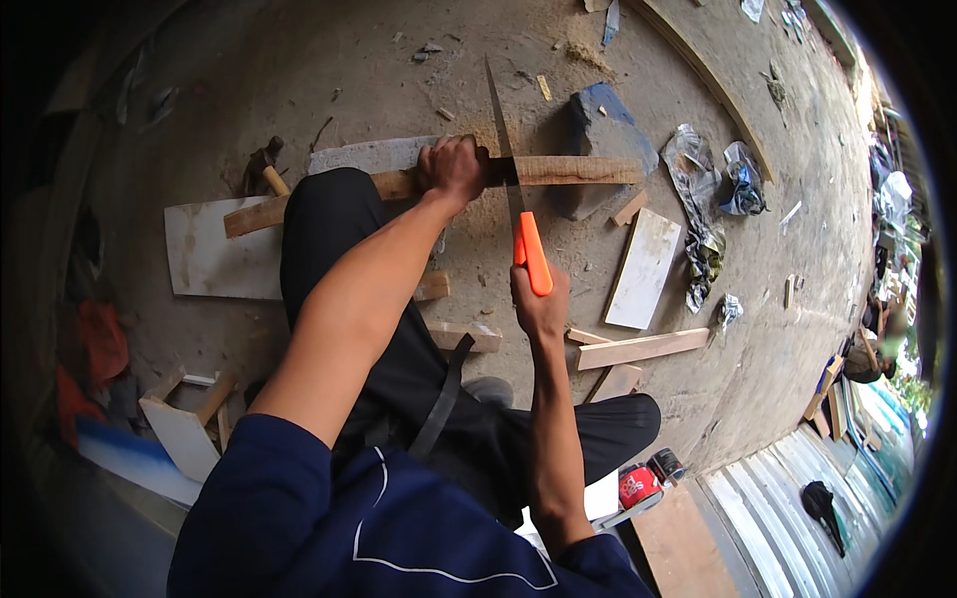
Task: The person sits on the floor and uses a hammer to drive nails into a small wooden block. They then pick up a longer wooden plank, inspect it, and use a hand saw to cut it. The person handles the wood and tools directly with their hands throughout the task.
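Observation:
A long wooden plank (578, 170) lies roughly crosswise before me, its right part over a blue-grey block (610, 135). My left hand (456, 169) is closed over the plank, just left of a handsaw (501, 120). The saw's blade crosses the plank and points away from me. My right hand (541, 297) is wrapped round its orange handle (534, 254), on the near side of the plank. My left knee, in black trousers, covers part of the plank's left half. Whether the blade has cut into the wood cannot be made out.
A hammer (269, 169) and a pale board (214, 251) lie at the left. White board offcuts (644, 267), wood strips (646, 348) and crumpled plastic (696, 164) lie at the right. A red can (638, 486) stands near my right forearm. Sawdust and scraps dot the floor.

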Demonstrator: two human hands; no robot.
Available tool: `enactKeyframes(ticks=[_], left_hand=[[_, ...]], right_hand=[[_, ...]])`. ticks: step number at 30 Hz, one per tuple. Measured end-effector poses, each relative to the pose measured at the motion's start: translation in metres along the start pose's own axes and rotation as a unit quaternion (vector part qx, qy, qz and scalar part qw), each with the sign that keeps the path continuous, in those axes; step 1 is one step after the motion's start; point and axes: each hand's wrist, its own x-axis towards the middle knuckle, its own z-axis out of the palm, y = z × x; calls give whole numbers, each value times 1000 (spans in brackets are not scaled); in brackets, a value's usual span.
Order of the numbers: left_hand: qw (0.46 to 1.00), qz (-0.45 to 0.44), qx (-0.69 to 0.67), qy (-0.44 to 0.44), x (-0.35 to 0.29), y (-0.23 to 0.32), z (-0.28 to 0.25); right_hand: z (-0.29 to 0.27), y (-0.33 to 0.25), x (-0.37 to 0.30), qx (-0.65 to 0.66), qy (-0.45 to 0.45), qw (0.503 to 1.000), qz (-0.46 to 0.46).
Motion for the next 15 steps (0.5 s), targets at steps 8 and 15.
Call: enactKeyframes(ticks=[8, 15], left_hand=[[999, -10, -27, 27, -3, 1, -4], [1000, 27, 15, 8, 0, -2, 0]], right_hand=[[-41, -6, -103, 34, -7, 998, 46], [2, -3, 2, 10, 11, 1000, -6]])
